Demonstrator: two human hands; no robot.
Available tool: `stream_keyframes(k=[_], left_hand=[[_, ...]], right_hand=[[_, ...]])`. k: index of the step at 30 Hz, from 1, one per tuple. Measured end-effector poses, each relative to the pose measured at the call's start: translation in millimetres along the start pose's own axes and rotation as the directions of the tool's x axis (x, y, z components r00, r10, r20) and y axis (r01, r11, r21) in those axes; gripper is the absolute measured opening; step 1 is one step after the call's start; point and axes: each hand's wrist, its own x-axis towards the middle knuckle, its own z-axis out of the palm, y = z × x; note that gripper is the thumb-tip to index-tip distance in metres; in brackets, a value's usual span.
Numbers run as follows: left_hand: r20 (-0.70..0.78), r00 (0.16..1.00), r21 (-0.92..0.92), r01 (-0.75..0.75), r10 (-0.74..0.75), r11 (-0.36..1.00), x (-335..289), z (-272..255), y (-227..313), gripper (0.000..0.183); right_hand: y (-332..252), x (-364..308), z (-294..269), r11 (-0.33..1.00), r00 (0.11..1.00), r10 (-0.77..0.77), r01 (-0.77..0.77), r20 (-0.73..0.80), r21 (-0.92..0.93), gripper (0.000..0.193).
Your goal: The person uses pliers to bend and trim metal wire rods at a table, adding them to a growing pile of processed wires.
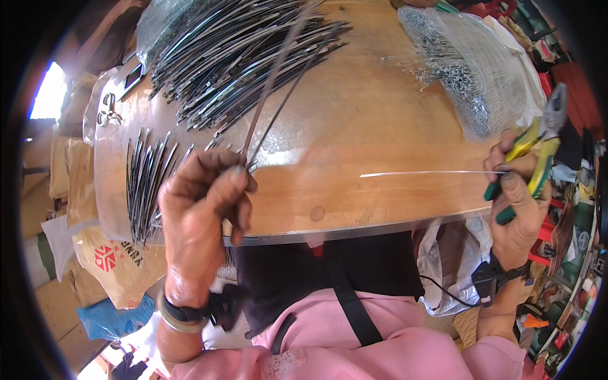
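Note:
Pinched between the fingers of my left hand [199, 199] are two long, thin dark metal strips [266, 95], which rise away from me over the table. My right hand [519, 209], near the table's right edge, is closed round pliers [555, 117] with green and yellow handles, their jaws turned up and away. From the same hand a thin, straight metal wire [424, 173] sticks out to the left above the tabletop. The wire's tip is apart from the strips in my left hand.
A large pile of dark metal strips [228, 69] covers the far left of the wooden table [361, 126]. A smaller bunch of strips [145, 174] lies near its left edge. At the far right is a clear plastic bag [484, 79] full of thin wires. A phone [133, 79] rests at the left.

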Motion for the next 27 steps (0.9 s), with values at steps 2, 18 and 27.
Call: stream_keyframes(k=[2, 18, 27], left_hand=[[0.028, 0.994, -0.336, 0.108, -0.105, 0.936, -18, 2, -14, 0.031], [0.195, 0.966, -0.293, 0.223, -0.170, 0.930, -59, 15, -57, 0.006], [0.201, 0.956, -0.114, 0.239, -0.213, 0.964, -51, 14, -59, 0.008]], right_hand=[[-18, 10, -1, 0.988, 0.993, -0.099, 0.106, 0.064, -0.113, 0.019], [-14, 6, 44, 0.995, 0.954, -0.005, -0.026, 0.300, 0.100, 0.023], [-6, 12, 46, 0.943, 0.933, -0.083, 0.187, 0.350, -0.276, 0.021]])
